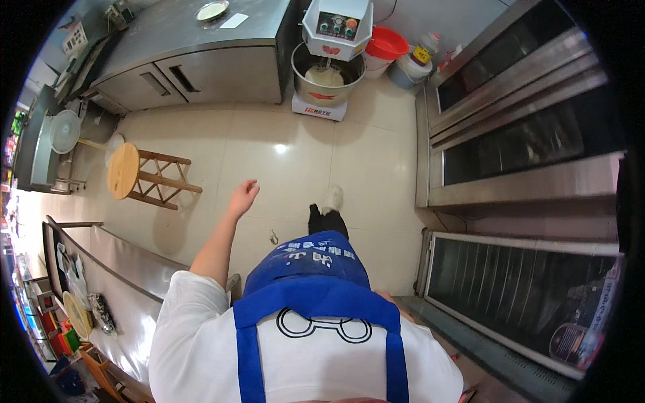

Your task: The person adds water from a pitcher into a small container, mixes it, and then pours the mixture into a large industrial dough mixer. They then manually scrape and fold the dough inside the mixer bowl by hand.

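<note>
Head view. The left hand [244, 196] is held out over the tiled floor [282, 171], ahead of the body. Its fingers are loosely bent, relaxed and clamped on no object. The right hand is hidden beside the body, so its grip cannot be told; only a patch of skin on the right arm [388, 296] shows at the edge of the blue apron [306, 269].

The nearest furniture, a round-seated wooden stool [124, 171], stands upright to the left of the left hand, apart from it. A white shoe [332, 199] is to the right of this hand. Well ahead and to the right is the mixer [338, 27], its steel bowl containing a pale mass. A red basin [388, 43] stands just beyond it. The steel counter [185, 33] is well ahead of the left hand and bears a dish [212, 10] with white contents. To the left and rear lies a steel table [127, 295]. Glass-fronted steel units [517, 144] occupy the far right.
</note>
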